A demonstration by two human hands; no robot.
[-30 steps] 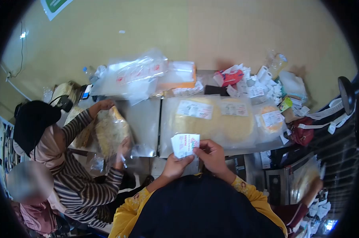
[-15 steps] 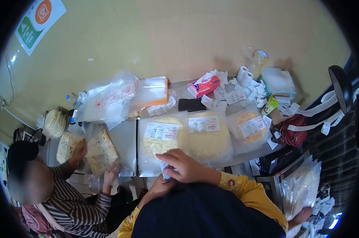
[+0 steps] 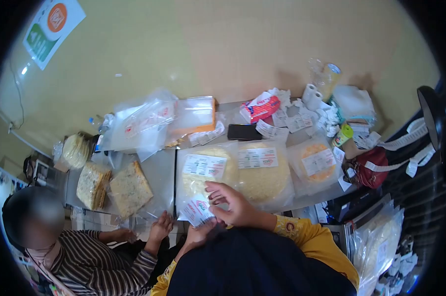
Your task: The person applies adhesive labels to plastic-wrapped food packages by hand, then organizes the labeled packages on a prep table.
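Observation:
My left hand (image 3: 199,234) is closed on the lower edge of a white printed label (image 3: 196,209), low in front of me. My right hand (image 3: 232,203) is beside the label with its fingers apart, the thumb right at the label's edge. Just beyond lies a clear bag of pale, round flat food (image 3: 201,185) with a printed label on it. To its right are a second such bag (image 3: 263,180) and a smaller bag with orange contents (image 3: 317,171), both labelled.
A co-worker's hands (image 3: 162,228) are at the left table edge, near two bags of speckled flat food (image 3: 130,190). Along the back are plastic bags (image 3: 139,126), an orange-edged box (image 3: 214,111), a phone (image 3: 244,131) and a red packet (image 3: 262,108). Label strips (image 3: 411,133) hang at right.
The label in my left hand now faces up, spread out flatter, and my right hand has shifted slightly right with fingers apart. The co-worker's hands have left the speckled food bags.

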